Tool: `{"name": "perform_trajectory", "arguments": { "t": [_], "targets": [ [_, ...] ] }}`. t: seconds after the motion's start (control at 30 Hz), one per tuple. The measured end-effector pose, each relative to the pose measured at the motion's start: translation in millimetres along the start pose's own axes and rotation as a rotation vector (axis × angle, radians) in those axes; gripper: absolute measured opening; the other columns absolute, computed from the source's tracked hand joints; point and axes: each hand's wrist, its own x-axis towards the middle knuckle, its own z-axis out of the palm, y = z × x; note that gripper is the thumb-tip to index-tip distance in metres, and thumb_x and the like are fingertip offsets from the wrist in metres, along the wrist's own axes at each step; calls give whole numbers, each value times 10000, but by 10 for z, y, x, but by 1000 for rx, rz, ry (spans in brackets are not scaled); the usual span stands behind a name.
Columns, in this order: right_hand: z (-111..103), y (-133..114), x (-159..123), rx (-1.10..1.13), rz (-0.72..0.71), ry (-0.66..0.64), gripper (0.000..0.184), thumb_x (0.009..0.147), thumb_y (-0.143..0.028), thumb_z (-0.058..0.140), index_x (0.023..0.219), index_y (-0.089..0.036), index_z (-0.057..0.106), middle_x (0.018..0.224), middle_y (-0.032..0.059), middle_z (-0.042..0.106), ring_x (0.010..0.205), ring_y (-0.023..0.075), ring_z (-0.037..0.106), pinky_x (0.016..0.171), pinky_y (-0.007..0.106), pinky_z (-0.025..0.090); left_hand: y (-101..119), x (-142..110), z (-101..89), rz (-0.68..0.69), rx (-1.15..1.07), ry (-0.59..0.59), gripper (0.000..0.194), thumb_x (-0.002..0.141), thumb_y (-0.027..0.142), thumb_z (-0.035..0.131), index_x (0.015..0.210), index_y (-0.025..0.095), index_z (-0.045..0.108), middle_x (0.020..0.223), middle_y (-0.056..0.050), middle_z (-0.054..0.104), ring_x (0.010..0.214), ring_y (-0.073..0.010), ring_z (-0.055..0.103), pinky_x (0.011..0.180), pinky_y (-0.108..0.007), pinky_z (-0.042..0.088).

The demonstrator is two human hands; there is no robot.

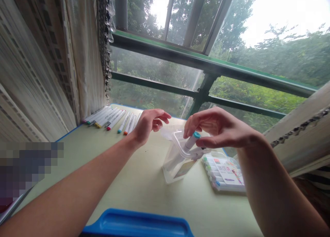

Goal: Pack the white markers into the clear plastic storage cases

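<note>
My right hand [216, 127] is over a clear plastic box [167, 175] on the table. Its thumb and fingertips are around the upper end of a white marker with a teal cap [193, 140], which leans inside the box. The box's lid seems to hang open at the right, partly behind my thumb. My left hand [146, 125] hovers to the left of the box, fingers loosely bent and apart, holding nothing. Just beyond its wrist lie white markers [126, 122] with teal, orange and other coloured ends, some partly hidden by the hand.
More markers [103, 116] lie in a row at the table's far left. A flat case of markers [224, 173] with a printed label is beside my right forearm. A blue tray [139, 225] sits at the near edge. Curtains and a window border the pale table [123, 182].
</note>
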Motion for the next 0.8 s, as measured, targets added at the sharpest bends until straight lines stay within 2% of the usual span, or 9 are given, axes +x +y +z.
{"name": "perform_trajectory", "arguments": {
  "t": [0.13,0.27,0.47,0.8],
  "targets": [
    [23,-75,4,-141,-10,-18,206,780,-237,778,950,-123,747,924,74,712,855,189,622,825,316,462,5,-5,0,-4,9,0,344,826,385,560,810,95,745,738,-82,649,538,-90,430,462,-228,260],
    [67,-114,11,-232,22,-3,179,758,-202,786,928,-146,774,882,44,678,801,162,602,782,293,454,6,-5,1,-12,-4,-6,341,827,380,560,816,91,741,743,-84,649,550,-92,441,469,-227,257],
    [67,-84,9,-249,66,21,241,718,-338,841,866,-157,785,803,15,604,738,142,550,710,276,433,2,-4,1,-15,4,-8,345,824,383,561,820,88,740,738,-82,650,539,-86,434,470,-226,261],
    [4,-86,-8,-243,103,-51,268,766,-375,806,930,-163,801,767,4,569,720,131,502,695,273,408,12,-14,1,-17,9,-5,347,821,384,560,807,89,742,729,-73,647,516,-78,423,455,-226,253]
  ]
}}
